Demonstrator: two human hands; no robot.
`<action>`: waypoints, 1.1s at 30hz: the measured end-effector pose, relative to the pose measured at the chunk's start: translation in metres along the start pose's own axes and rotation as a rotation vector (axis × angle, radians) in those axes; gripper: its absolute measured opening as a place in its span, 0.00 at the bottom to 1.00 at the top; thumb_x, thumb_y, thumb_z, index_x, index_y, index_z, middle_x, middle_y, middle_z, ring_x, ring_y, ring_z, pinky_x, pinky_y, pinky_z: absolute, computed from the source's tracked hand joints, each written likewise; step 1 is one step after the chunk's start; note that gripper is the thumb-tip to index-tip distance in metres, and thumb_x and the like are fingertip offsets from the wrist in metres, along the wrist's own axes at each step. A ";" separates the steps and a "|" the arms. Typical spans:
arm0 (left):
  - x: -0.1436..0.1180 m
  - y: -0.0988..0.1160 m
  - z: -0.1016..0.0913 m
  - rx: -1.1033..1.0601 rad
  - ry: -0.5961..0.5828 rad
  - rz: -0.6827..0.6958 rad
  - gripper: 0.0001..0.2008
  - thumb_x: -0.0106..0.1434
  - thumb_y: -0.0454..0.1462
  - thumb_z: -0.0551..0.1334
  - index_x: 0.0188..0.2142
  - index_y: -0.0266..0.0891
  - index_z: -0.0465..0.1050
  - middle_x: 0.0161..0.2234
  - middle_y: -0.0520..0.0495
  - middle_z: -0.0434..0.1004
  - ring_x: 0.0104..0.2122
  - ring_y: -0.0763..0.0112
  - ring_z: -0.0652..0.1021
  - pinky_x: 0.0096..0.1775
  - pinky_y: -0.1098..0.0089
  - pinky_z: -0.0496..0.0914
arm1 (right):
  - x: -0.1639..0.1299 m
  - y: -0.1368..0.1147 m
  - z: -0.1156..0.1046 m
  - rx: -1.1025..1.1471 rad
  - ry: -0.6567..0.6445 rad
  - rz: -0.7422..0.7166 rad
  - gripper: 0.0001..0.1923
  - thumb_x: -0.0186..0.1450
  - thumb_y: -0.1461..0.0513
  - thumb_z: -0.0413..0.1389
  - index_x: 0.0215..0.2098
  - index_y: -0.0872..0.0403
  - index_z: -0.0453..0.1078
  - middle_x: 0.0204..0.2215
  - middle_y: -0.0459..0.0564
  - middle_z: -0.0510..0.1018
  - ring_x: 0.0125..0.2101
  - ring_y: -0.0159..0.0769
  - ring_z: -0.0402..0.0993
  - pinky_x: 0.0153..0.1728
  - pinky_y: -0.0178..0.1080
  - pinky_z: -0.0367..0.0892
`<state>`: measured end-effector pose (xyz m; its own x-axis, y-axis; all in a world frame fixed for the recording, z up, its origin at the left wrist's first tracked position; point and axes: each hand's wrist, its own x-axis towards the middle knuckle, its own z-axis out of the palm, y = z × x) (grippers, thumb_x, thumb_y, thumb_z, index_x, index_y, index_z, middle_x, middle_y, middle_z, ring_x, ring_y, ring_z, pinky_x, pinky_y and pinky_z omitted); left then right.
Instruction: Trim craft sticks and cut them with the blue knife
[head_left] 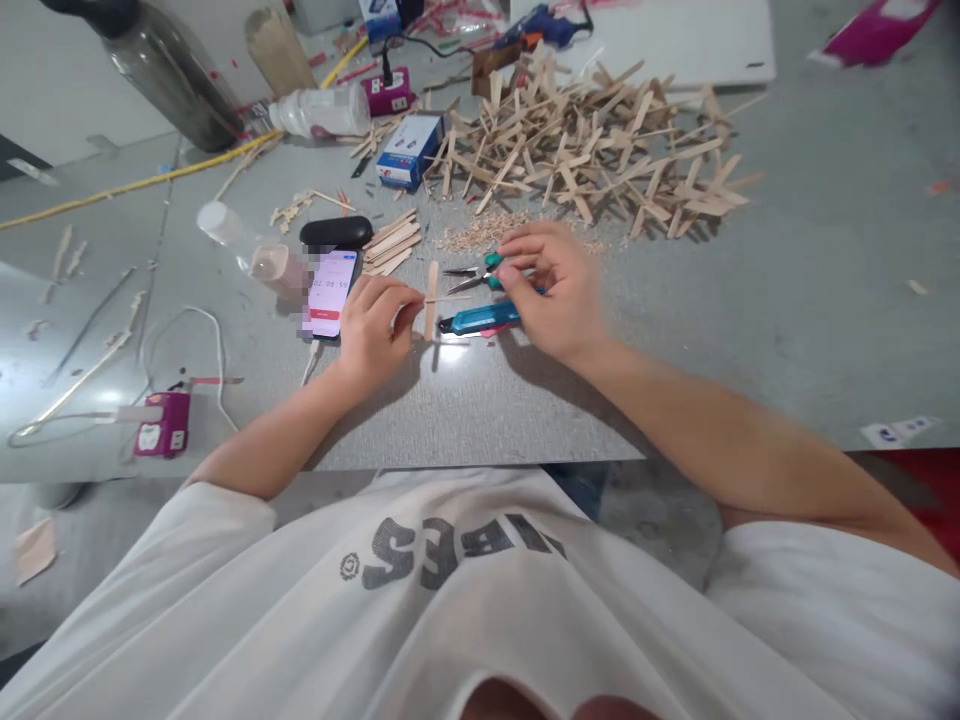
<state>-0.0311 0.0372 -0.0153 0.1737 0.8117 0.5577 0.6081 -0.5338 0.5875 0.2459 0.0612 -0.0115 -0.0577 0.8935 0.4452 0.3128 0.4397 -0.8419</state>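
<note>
My left hand is closed in a pinch at the left side of a wooden craft stick, which stands lengthwise away from me. A thin wooden strip crosses that stick and reaches to the right from my fingertips. My right hand is curled at the green handles of small scissors, its thumb and fingers around them. The dark blades are apart and point left, toward the sticks. Just below lies a blue utility knife, its right end hidden under my right hand.
A big heap of glued craft sticks lies behind, with wood chips before it. Loose sticks, a phone, a black case, a blue box and clear bottles stand around. A cable runs left.
</note>
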 end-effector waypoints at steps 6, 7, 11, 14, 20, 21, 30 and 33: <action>0.014 -0.025 -0.007 0.396 -0.280 -0.233 0.05 0.72 0.33 0.67 0.40 0.43 0.83 0.45 0.37 0.89 0.51 0.48 0.82 0.59 0.45 0.74 | 0.008 0.014 0.003 -0.085 -0.059 -0.090 0.10 0.81 0.52 0.62 0.49 0.47 0.83 0.53 0.56 0.88 0.43 0.43 0.85 0.41 0.45 0.83; 0.016 -0.024 -0.011 0.412 -0.293 -0.234 0.05 0.73 0.34 0.67 0.42 0.42 0.84 0.47 0.37 0.90 0.53 0.47 0.82 0.61 0.44 0.74 | 0.009 0.015 0.002 -0.098 -0.097 -0.114 0.10 0.81 0.52 0.62 0.48 0.47 0.83 0.51 0.56 0.89 0.44 0.45 0.85 0.41 0.46 0.82; 0.020 -0.006 -0.037 0.501 -0.312 -0.208 0.11 0.77 0.35 0.65 0.54 0.42 0.86 0.60 0.36 0.88 0.62 0.47 0.81 0.68 0.44 0.74 | 0.017 0.011 -0.012 -0.270 -0.374 -0.233 0.11 0.81 0.54 0.61 0.50 0.49 0.84 0.49 0.59 0.90 0.48 0.52 0.86 0.50 0.51 0.80; 0.011 0.006 -0.053 0.573 -0.418 -0.181 0.11 0.77 0.35 0.65 0.52 0.42 0.87 0.56 0.36 0.88 0.61 0.43 0.82 0.64 0.43 0.77 | 0.023 0.005 -0.025 -0.500 -0.643 -0.344 0.18 0.79 0.52 0.65 0.60 0.52 0.85 0.57 0.63 0.90 0.58 0.60 0.85 0.58 0.55 0.76; -0.019 0.008 -0.052 0.587 -0.514 -0.263 0.12 0.79 0.34 0.63 0.52 0.37 0.87 0.55 0.31 0.86 0.59 0.42 0.82 0.63 0.43 0.78 | 0.026 0.003 -0.024 -0.769 -0.830 -0.311 0.18 0.80 0.52 0.65 0.61 0.54 0.85 0.56 0.62 0.89 0.62 0.60 0.80 0.61 0.54 0.70; -0.022 0.007 -0.051 0.575 -0.506 -0.267 0.12 0.78 0.34 0.63 0.50 0.37 0.87 0.54 0.31 0.86 0.59 0.43 0.82 0.63 0.43 0.78 | 0.025 0.003 -0.022 -0.792 -0.822 -0.305 0.18 0.81 0.53 0.64 0.61 0.54 0.85 0.56 0.62 0.89 0.62 0.60 0.79 0.61 0.54 0.70; -0.017 0.029 -0.044 0.549 -0.679 -0.233 0.07 0.76 0.33 0.63 0.44 0.40 0.81 0.45 0.34 0.87 0.51 0.45 0.84 0.56 0.48 0.78 | 0.024 0.002 -0.023 -0.895 -0.731 -0.217 0.19 0.82 0.54 0.60 0.61 0.59 0.83 0.61 0.70 0.87 0.67 0.68 0.80 0.65 0.60 0.73; -0.010 0.039 -0.034 0.484 -0.730 -0.293 0.06 0.77 0.34 0.63 0.46 0.41 0.81 0.41 0.38 0.88 0.43 0.50 0.84 0.46 0.54 0.76 | 0.026 0.008 -0.031 -0.702 -0.627 -0.125 0.19 0.81 0.50 0.64 0.59 0.54 0.83 0.58 0.65 0.88 0.60 0.65 0.84 0.58 0.59 0.77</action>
<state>-0.0355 0.0000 0.0219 0.3072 0.9346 -0.1795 0.9339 -0.2599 0.2456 0.2764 0.0848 0.0028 -0.5644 0.8190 0.1032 0.7564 0.5631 -0.3327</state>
